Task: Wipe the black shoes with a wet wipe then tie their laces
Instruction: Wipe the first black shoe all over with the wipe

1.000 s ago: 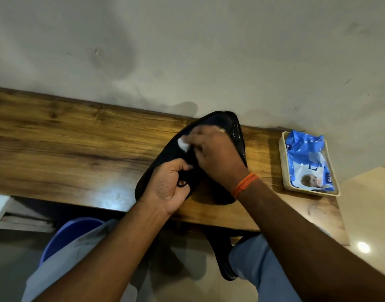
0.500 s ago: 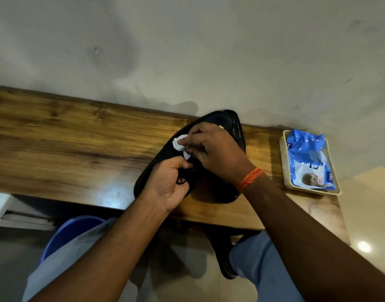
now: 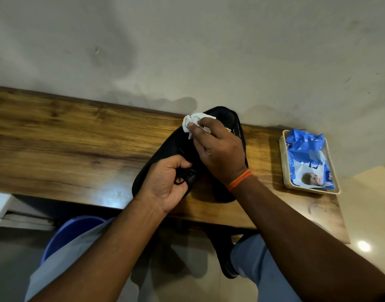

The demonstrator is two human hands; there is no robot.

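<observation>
Head view: left hand grips black shoe — right hand pinches wipe; pack reads "mee".

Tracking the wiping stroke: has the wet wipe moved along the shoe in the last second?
Yes. The wet wipe, in the right hand, moved up the black shoe toward its end near the wall.

Wooden shelf set flush against a stained grey wall. Below the shelf, pale tiled floor with a bright light reflection; blue bucket underneath at left.
</observation>
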